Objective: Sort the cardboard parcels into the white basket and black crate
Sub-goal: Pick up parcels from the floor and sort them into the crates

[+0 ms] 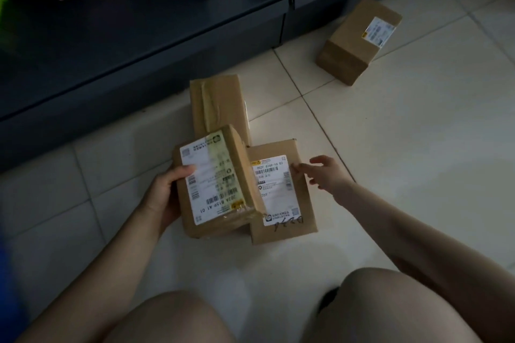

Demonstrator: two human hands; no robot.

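1. The left hand (pixel 166 189) grasped the held parcel (pixel 214 184) by its 9 o'clock edge, thumb on the label, and the parcel was tilted up off the floor.
2. Its white label read "202A B159 A1 01" along the near end. Yellowish tape crossed the label, and the smaller print was too blurred to read.
3. The flat parcel (pixel 289 211) lay on the tile floor (pixel 404 147) at 3 o'clock of the held parcel, partly under it. Its label read "902F G269-10 03", with "269" lower down. Black marker digits near its 6 o'clock edge were not legible.
4. The right hand (pixel 324 172) was released with its fingers spread, the fingertips at the flat parcel's 3 o'clock edge. Contact could not be told.
5. The taped parcel (pixel 220 103) lay at 12 o'clock, touching both others.
6. The far parcel (pixel 359 42) lay well apart at 1 o'clock, with a small unreadable label.
7. The dark shelf (pixel 139 36) edge ran close behind the cluster from 9 to 12 o'clock. Open tile lay from 2 to 5 o'clock.
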